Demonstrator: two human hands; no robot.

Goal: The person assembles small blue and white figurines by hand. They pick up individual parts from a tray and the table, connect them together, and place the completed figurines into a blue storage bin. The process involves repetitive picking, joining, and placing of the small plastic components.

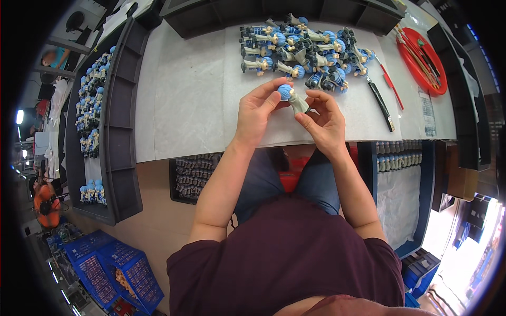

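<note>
Between my two hands, above the front of the white table [182,105], is a small blue-haired figurine [296,100] with a pale body. My left hand [256,110] pinches it at the blue head between thumb and fingers. At its lower end, my right hand [327,120] grips it with thumb and fingertips. The figurine lies tilted, head toward the left. Just beyond my hands, a pile of similar figurines [311,50] with blue hair and dark bases lies on the table, several in a loose row at its left side.
A black-handled brush [380,105] and a red thin tool [389,81] lie right of the pile. Farther right is a red tray [443,84] with brushes. Dark crates stand at left [117,158] and back [211,18]. A blue-edged tray [421,210] of figurines sits lower right.
</note>
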